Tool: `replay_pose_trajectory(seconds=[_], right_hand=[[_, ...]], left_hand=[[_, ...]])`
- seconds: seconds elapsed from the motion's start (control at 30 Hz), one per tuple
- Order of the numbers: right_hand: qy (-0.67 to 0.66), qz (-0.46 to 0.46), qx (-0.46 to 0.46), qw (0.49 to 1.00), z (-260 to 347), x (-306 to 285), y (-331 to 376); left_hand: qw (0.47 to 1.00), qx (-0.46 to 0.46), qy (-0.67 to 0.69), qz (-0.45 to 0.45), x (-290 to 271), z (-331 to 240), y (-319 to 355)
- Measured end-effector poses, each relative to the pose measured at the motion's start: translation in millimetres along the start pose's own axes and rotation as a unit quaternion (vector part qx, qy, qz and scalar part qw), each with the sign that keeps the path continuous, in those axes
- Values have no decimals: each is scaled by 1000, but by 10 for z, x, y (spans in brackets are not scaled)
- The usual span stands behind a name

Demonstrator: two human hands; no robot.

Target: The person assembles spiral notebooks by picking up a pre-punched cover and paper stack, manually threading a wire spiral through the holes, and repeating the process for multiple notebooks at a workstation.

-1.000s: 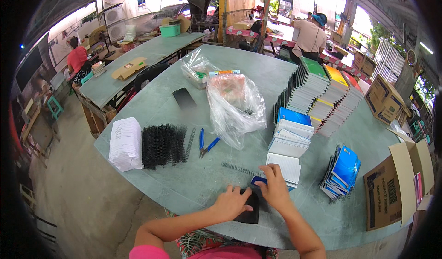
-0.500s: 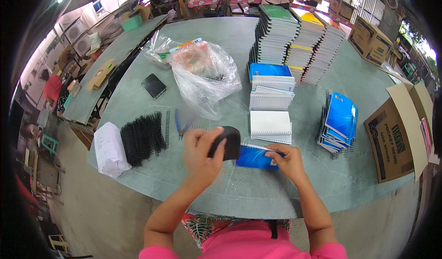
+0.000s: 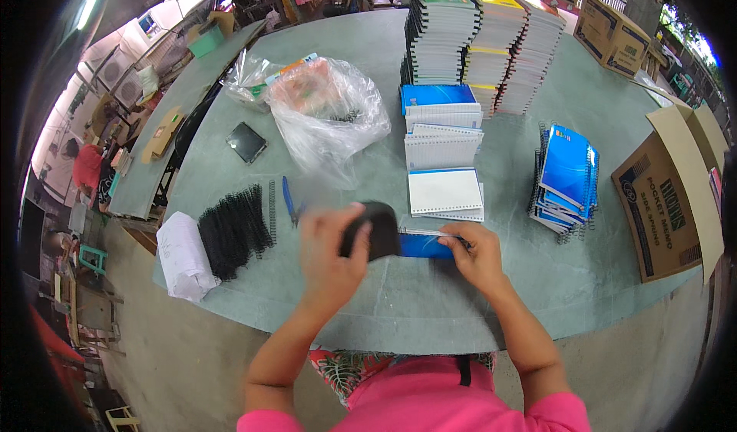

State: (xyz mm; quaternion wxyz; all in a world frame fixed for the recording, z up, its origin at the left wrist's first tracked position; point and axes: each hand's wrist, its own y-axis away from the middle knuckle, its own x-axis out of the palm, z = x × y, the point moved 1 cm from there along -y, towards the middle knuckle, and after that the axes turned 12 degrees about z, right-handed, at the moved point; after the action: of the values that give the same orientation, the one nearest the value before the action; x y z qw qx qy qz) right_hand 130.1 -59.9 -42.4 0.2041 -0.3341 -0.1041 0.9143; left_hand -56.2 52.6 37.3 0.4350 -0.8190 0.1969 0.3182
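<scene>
My left hand (image 3: 328,257), partly blurred, grips a dark, curved block (image 3: 381,234) whose kind I cannot make out. The block stands over the left end of a small blue-covered notebook (image 3: 426,246) on the table. My right hand (image 3: 477,257) pinches the right end of that notebook at its bound edge, where a bit of dark coil seems to show between the fingers. Just beyond my left hand lie pliers with blue handles (image 3: 289,195). A row of black spiral coils (image 3: 232,231) and one separate coil (image 3: 272,214) are to the left.
Beyond the notebook stand unbound blue notepads (image 3: 445,192) and tall stacks of spiral notebooks (image 3: 441,40). To the right are bound blue notebooks (image 3: 566,167) and an open carton (image 3: 660,209). A plastic bag (image 3: 330,129), a dark phone-like object (image 3: 246,142) and a white bundle (image 3: 183,255) lie left.
The view has shifted slightly. My left hand and the dark block have moved a little and turned along the notebook. Less of the blue cover shows; my right hand still pinches its end.
</scene>
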Motion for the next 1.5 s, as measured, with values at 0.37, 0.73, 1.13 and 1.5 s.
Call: replay_pose_trajectory(seconds=[0.37, 0.73, 1.13, 1.5], right_hand=[[38, -14, -12, 999, 28, 0, -21], [-314, 43, 184, 931, -71, -27, -13], [-294, 146, 98, 939, -141, 90, 22], [-295, 169, 72, 938, -100, 112, 46]], left_hand=[[956, -84, 95, 264, 361, -5, 288], [963, 11, 70, 259, 451, 45, 562], [973, 71, 61, 213, 438, 254, 199], [949, 77, 21, 306, 305, 342, 139]])
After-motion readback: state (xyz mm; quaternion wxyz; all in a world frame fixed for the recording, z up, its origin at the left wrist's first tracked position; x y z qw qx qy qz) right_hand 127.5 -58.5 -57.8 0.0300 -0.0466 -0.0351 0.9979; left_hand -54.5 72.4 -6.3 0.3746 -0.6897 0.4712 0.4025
